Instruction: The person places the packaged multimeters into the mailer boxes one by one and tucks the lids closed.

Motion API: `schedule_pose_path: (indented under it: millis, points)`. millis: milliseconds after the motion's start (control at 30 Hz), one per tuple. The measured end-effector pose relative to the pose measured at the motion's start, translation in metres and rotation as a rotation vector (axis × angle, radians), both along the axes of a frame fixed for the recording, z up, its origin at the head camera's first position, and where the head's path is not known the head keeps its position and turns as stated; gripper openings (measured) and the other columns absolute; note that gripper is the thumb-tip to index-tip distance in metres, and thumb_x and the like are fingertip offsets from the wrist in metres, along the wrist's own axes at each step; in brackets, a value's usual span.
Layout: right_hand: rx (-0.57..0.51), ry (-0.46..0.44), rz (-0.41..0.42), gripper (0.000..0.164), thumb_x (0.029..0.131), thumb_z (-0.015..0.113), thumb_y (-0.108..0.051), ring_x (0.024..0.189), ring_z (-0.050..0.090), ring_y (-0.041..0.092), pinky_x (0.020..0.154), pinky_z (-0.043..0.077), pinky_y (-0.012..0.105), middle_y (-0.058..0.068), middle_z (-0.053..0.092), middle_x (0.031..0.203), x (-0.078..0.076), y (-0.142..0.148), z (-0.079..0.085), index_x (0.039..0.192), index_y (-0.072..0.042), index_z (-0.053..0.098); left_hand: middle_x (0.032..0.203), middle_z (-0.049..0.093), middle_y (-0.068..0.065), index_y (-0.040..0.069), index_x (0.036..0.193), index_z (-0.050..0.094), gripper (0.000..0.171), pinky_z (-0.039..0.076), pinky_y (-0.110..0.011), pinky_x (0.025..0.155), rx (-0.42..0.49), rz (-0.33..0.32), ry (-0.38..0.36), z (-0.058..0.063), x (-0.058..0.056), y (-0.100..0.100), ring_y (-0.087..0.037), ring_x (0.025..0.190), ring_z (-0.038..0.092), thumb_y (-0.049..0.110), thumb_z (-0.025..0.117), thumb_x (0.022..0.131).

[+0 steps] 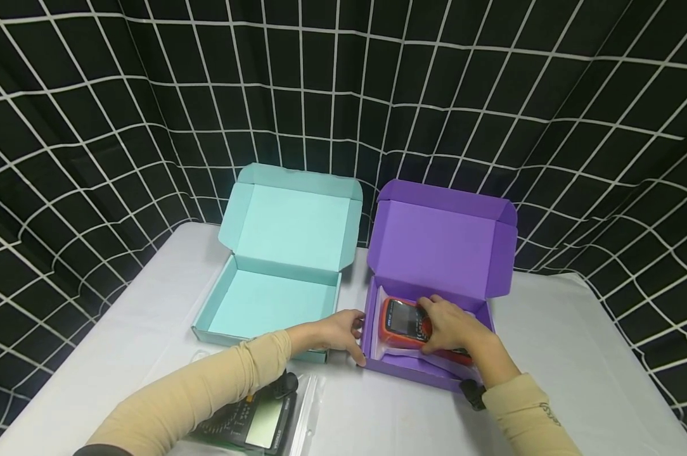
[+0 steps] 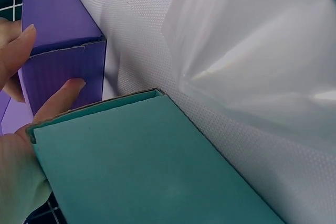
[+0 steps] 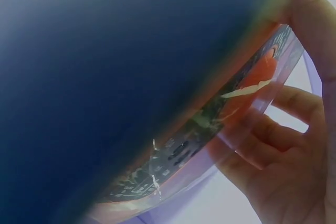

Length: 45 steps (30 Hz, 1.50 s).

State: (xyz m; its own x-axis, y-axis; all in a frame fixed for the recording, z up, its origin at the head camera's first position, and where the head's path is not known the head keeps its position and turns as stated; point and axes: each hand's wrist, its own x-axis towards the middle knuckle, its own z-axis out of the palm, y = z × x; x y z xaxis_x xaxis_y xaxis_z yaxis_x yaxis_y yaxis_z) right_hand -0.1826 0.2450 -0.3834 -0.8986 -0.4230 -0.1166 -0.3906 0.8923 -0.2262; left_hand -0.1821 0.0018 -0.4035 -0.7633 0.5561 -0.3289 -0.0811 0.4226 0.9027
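My right hand (image 1: 452, 323) grips a red-orange digital multimeter (image 1: 402, 318) across its dial area, inside the purple box (image 1: 417, 375). Clear plastic wraps the meter, and in the right wrist view my thumb and fingers (image 3: 294, 103) lie along its edges. That view is largely blocked by a dark blurred shape. At the purple box's left front corner, my left hand (image 1: 338, 330) holds the cardboard wall, with the thumb (image 2: 68, 93) pressed on the outside in the left wrist view. The purple lid (image 1: 440, 240) stands raised behind.
A mint-green box (image 1: 269, 304) with its lid (image 1: 298, 218) raised stands left of the purple one. In front of it, partly under my left forearm, lies a black multimeter (image 1: 263, 421) in a clear bag (image 1: 305, 405). Dark grid-patterned cloth (image 1: 321, 76) surrounds the white table (image 1: 554, 354).
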Motion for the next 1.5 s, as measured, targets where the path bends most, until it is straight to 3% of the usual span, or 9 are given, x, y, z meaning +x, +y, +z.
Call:
schedule_pose_path:
  millis: [733,900,1067,1200,1267,1367,1500]
  points:
    - [-0.026,-0.019,-0.030,0.092,0.055,0.092,-0.020,0.094,0.058,0.031,0.087,0.052,0.052,0.020,0.058,0.112,0.001,-0.001,-0.002,0.130,0.011,0.049,0.131,0.053,-0.027,-0.016,0.139,0.034,0.089,0.046,-0.041,0.102,-0.002,0.005,0.004,0.002,-0.001,0.000,-0.035,0.114,0.056,-0.019,0.076,0.061]
    - [0.029,0.022,-0.028,0.090,0.055,0.092,-0.023,0.095,0.059,0.030,0.083,0.053,0.052,0.019,0.058,0.111,0.004,-0.003,-0.003,0.127,0.011,0.050,0.130,0.053,-0.027,-0.016,0.139,0.035,0.088,0.047,-0.041,0.101,-0.004,0.011,-0.004,0.003,0.001,0.001,-0.036,0.115,0.056,-0.020,0.076,0.060]
    - [0.112,0.041,-0.041,0.095,0.057,0.091,-0.030,0.107,0.056,0.037,0.085,0.052,0.056,0.023,0.057,0.119,0.010,-0.005,0.000,0.130,0.011,0.047,0.136,0.049,-0.028,-0.015,0.141,0.033,0.090,0.039,-0.047,0.108,-0.009,0.022,-0.030,0.007,0.001,0.001,-0.041,0.125,0.048,-0.015,0.077,0.062]
    - [0.031,-0.027,-0.074,0.112,0.057,0.091,-0.041,0.126,0.043,0.047,0.099,0.042,0.061,0.032,0.046,0.135,0.015,-0.001,0.012,0.140,0.013,0.038,0.146,0.037,-0.030,-0.013,0.146,0.025,0.094,0.027,-0.052,0.113,0.031,0.058,-0.084,0.011,-0.002,0.000,-0.043,0.136,0.034,-0.001,0.078,0.070]
    - [-0.057,-0.026,-0.106,0.114,0.062,0.088,-0.047,0.130,0.037,0.050,0.103,0.036,0.062,0.035,0.040,0.141,0.017,0.003,0.021,0.141,0.015,0.035,0.150,0.032,-0.029,-0.011,0.148,0.021,0.094,0.024,-0.053,0.114,0.085,0.104,-0.109,0.013,-0.007,0.000,-0.042,0.139,0.030,0.008,0.077,0.075]
    - [-0.202,0.059,-0.212,0.100,0.079,0.076,-0.051,0.131,0.036,0.052,0.106,0.030,0.064,0.035,0.036,0.144,0.017,0.011,0.037,0.143,0.014,0.033,0.155,0.025,-0.024,-0.008,0.150,0.018,0.090,0.019,-0.053,0.116,0.199,0.192,-0.150,0.019,-0.016,0.000,-0.040,0.142,0.024,0.019,0.071,0.083]
    - [-0.425,0.296,-0.514,0.069,0.098,0.052,-0.041,0.130,0.037,0.051,0.109,0.028,0.061,0.032,0.038,0.144,0.016,0.019,0.049,0.143,0.010,0.038,0.159,0.016,-0.021,-0.005,0.152,0.017,0.079,0.013,-0.048,0.119,0.339,0.241,-0.176,0.029,-0.031,0.002,-0.038,0.145,0.015,0.028,0.056,0.092]
